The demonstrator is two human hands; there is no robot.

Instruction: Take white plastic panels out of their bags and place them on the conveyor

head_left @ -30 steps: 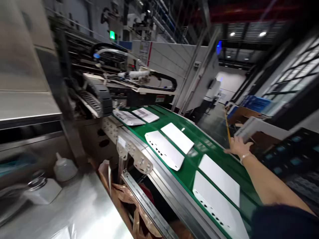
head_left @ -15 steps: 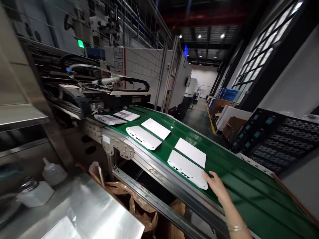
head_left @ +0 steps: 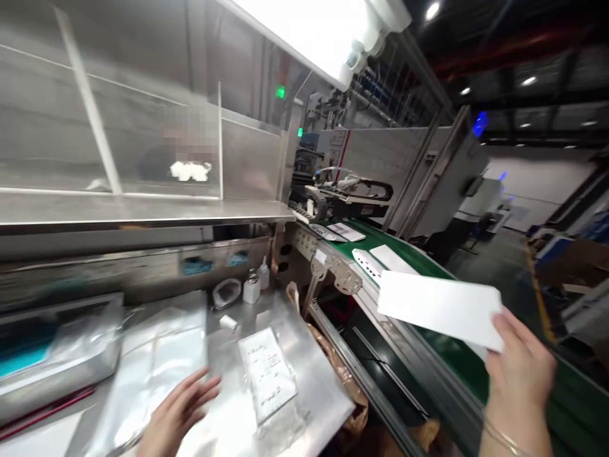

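My right hand is closed on the near end of a flat white plastic panel and holds it in the air over the edge of the green conveyor belt. My left hand is open, fingers stretched out flat over clear plastic bags on the steel worktable. Beside it lies a small clear bag with a printed sheet. More white panels lie further up the belt.
A steel shelf runs above the worktable. Two small white bottles and a tape roll stand at the table's back. A brown bag hangs between table and conveyor. The feeding machine sits at the belt's far end.
My right hand has lifted a white panel off the belt. My view has swung left onto the worktable, and my left hand has come into view over the plastic bags.
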